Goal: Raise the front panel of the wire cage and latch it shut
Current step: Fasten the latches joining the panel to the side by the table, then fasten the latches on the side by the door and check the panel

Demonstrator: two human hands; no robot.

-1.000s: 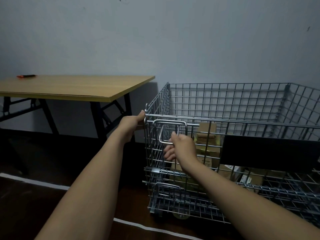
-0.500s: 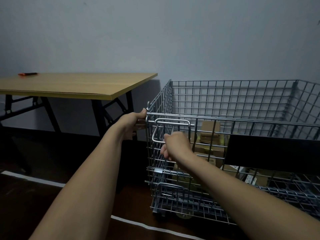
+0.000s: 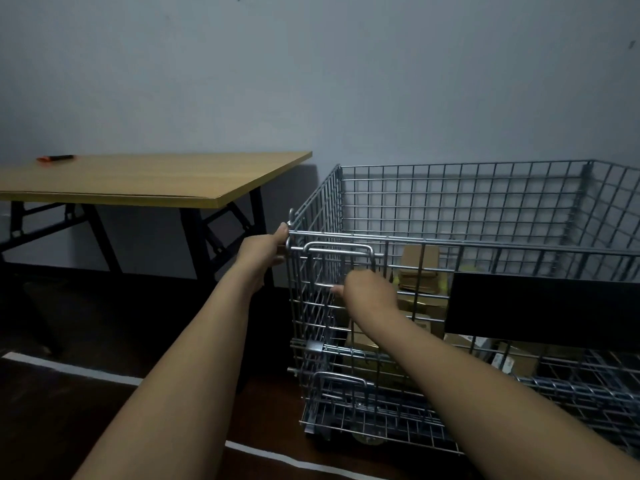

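Note:
The wire cage (image 3: 485, 202) stands on the floor at the right, with its front panel (image 3: 433, 306) upright and level with the side's top edge. My left hand (image 3: 261, 252) grips the cage's top left front corner. A U-shaped latch handle (image 3: 337, 248) hangs from the panel's top left. My right hand (image 3: 370, 292) is closed on the handle's lower bar, and its fingers are partly hidden behind the wires. A black plate (image 3: 540, 306) is fixed on the panel to the right of my hand.
Several cardboard boxes (image 3: 420, 268) lie inside the cage. A second latch handle (image 3: 339, 377) sits low on the panel. A wooden folding table (image 3: 156, 178) stands left of the cage with an orange-black tool (image 3: 57, 158) on it. White tape (image 3: 69, 367) runs across the dark floor.
The latch handle loop has swung from slanted to hanging squarer, with my right hand on its lower bar throughout. My left hand stays on the corner. The view has shifted slightly.

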